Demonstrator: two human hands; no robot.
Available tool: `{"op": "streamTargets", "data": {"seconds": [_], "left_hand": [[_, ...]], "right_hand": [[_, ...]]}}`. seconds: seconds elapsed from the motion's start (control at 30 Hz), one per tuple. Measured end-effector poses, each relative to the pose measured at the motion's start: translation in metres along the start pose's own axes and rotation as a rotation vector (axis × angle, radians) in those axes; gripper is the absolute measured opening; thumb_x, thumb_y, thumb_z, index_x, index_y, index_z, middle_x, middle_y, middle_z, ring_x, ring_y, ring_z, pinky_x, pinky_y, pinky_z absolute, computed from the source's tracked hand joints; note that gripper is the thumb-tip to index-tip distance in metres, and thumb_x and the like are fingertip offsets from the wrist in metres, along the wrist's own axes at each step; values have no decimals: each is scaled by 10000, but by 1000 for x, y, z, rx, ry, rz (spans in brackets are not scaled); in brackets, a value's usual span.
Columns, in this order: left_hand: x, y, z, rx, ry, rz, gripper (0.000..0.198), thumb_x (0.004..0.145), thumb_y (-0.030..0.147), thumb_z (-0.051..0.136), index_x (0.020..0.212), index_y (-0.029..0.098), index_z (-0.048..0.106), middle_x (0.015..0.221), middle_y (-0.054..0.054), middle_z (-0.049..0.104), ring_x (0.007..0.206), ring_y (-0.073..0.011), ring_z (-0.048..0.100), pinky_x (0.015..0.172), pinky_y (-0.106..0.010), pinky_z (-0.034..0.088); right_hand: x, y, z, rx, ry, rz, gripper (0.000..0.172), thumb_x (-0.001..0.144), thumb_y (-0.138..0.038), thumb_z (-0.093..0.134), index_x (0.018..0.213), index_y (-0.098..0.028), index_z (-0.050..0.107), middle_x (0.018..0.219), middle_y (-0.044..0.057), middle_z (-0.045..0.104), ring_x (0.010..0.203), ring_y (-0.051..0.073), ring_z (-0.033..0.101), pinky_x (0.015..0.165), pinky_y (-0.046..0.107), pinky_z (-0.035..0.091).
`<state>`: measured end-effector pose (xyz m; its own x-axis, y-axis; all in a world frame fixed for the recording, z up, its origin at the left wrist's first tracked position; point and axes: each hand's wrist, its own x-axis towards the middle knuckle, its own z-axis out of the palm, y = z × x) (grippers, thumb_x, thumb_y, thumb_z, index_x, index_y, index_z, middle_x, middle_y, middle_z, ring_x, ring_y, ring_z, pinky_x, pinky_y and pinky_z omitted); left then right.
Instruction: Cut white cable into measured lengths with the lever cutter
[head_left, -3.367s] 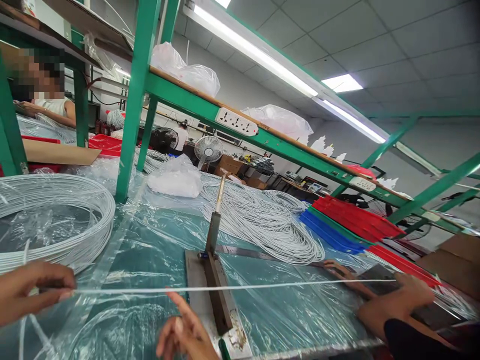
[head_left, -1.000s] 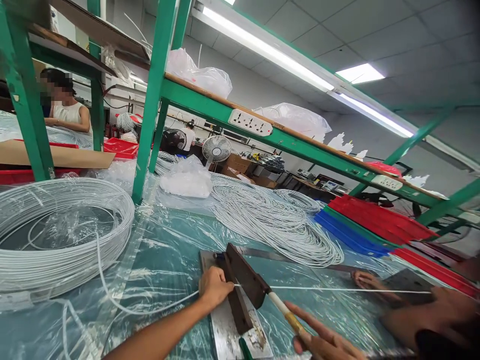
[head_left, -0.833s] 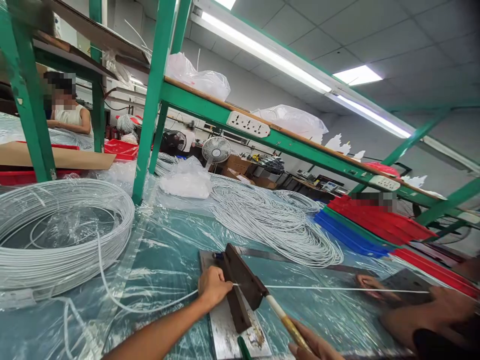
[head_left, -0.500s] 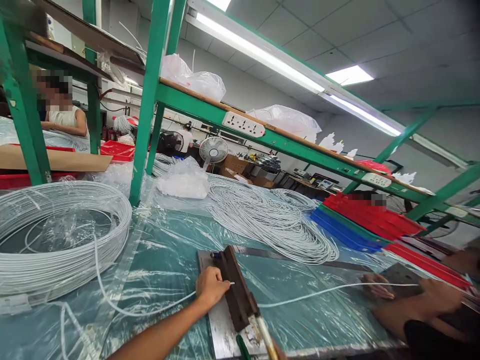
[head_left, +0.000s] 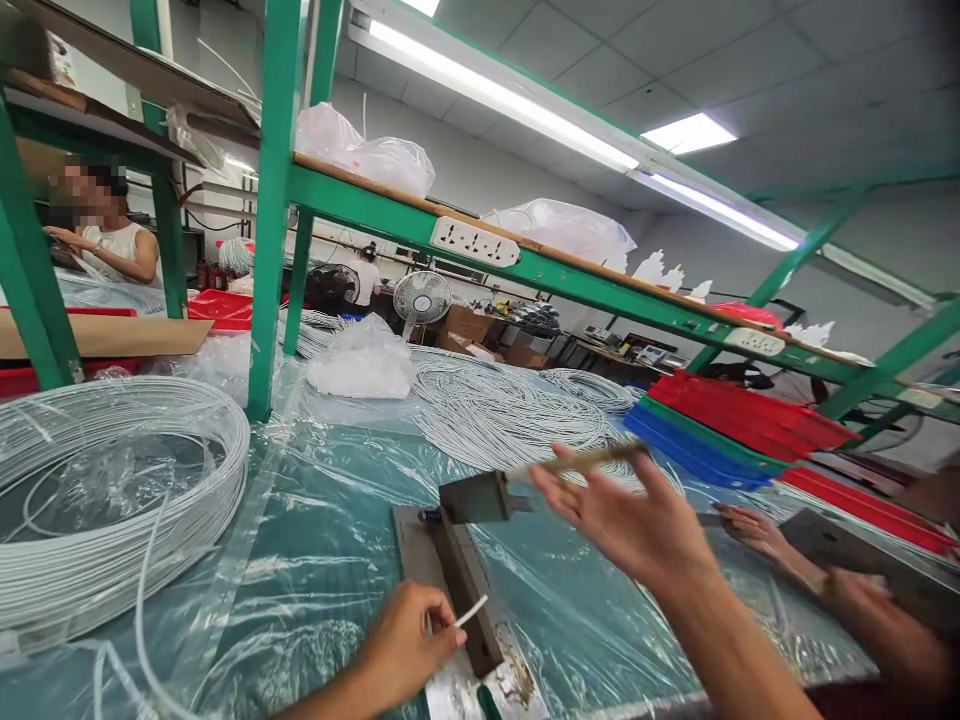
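Note:
My left hand [head_left: 412, 635] pinches a white cable [head_left: 474, 608], its short free end sticking out over a metal cutter base [head_left: 506, 690]. Beneath that end runs the cutter's brown metal bar [head_left: 472, 620]. The hinged lever block [head_left: 476, 498] stands raised at the far end of the base. A lever handle [head_left: 596, 457] stretches right from it. Against the handle is my right hand [head_left: 626, 515], fingers spread and slightly blurred, touching rather than wrapped around it. A green piece [head_left: 487, 703] shows at the base's near end.
A large white cable coil [head_left: 124, 570] lies left, and bundled white cables [head_left: 510, 410] spread behind the cutter. Stacked red and blue trays [head_left: 705, 440] stand right. Another person's hands [head_left: 757, 530] are at the right, near a dark metal plate [head_left: 840, 540]. A green post [head_left: 270, 220] rises left.
The lever has swung up from its lowered position, my right hand rising with it. My left hand has moved slightly down and right. The cable stretched toward the other person is out of sight.

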<state>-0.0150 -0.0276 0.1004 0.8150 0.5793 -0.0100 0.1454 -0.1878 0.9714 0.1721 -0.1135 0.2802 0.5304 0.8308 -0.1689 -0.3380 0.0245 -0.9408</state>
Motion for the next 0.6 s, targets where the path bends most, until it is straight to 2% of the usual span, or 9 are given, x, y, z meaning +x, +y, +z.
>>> {"op": "streamTargets", "data": {"seconds": [0.1,0.23,0.33,0.47,0.53,0.6], "left_hand": [[-12,11,-2,141,22,22,65,703,227,594,693,167,615,758,-6,582,741,-147,486,688,-231,333],[-16,17,-13,179,31,-9,130,742,290,541,752,185,618,742,-1,587,645,-137,473,621,-231,343],[-13,17,-26,133,74,26,181,774,335,494,741,184,589,713,0,570,601,-130,476,581,-227,353],[-9,22,-43,31,139,94,236,789,388,476,690,180,526,698,3,513,570,-119,484,519,-207,370],[-11,28,-51,-56,168,119,267,788,425,493,689,179,523,698,8,485,563,-113,483,510,-201,396],[-15,36,-59,-157,229,153,292,784,458,522,704,177,542,707,9,474,573,-114,495,520,-203,426]], "right_hand": [[66,-15,33,-25,-108,-64,596,844,-611,282,1227,-177,423,1025,170,651,990,228,623,854,345,464],[143,-5,55,-171,-52,-84,517,881,-526,339,1271,-187,341,945,117,674,874,181,650,802,299,461],[180,9,63,-210,-10,-61,502,886,-491,370,1274,-174,329,911,112,675,811,178,653,761,303,467],[200,18,74,-238,23,-89,424,874,-399,441,1231,-175,402,887,98,676,822,180,653,760,315,468],[190,23,78,-239,50,-161,419,852,-340,487,1238,-195,411,903,75,675,867,170,643,790,305,459],[161,37,79,-232,87,-262,477,814,-310,546,1259,-214,405,906,48,675,899,165,629,831,298,445]]}}
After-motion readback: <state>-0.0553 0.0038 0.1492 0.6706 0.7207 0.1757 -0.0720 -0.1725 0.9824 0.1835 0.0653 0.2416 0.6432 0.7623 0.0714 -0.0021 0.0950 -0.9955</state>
